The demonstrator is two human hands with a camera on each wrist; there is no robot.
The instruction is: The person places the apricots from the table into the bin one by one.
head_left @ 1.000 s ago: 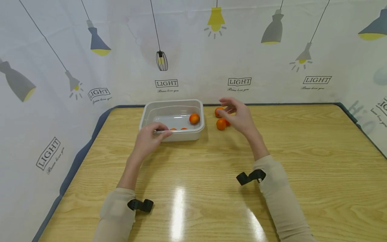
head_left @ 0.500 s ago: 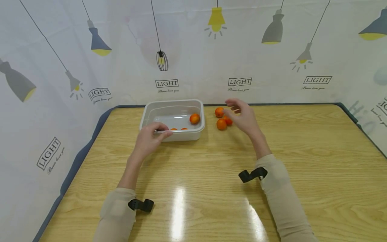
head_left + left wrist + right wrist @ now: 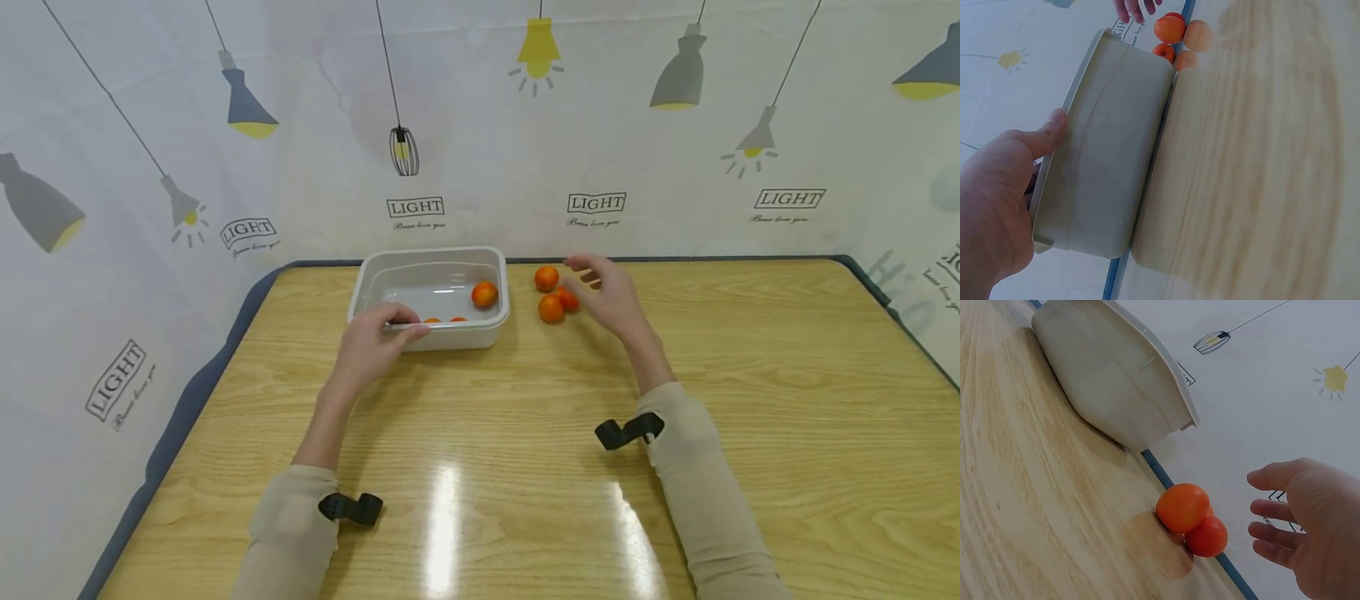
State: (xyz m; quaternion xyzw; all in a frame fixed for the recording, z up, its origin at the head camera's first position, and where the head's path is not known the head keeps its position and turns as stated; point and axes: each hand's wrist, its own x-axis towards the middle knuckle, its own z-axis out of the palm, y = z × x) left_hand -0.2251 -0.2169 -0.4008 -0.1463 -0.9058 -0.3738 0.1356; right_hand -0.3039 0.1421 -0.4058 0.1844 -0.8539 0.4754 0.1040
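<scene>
Presently, left hand (image 3: 371, 346): pinching the front rim of the white box (image 3: 461, 337), thumb outside.
Right hand (image 3: 611, 296): released, fingers parted, nothing held; a gap to the nearest fruits shows in the right wrist view.
Loose fruits (image 3: 551, 309): three, orange, clustered on the wooden table (image 3: 510, 433) just right of the box.
Boxed fruits (image 3: 483, 294): one at the right end, two tops showing behind the front rim.
Risk: a glancing fingertip could well set the round loose fruits rolling; a hard tug on the rim might tip the box.
Change from one second ago: right hand shifted rightward, uncovering the rightmost loose fruit; left hand and box unmoved.
</scene>
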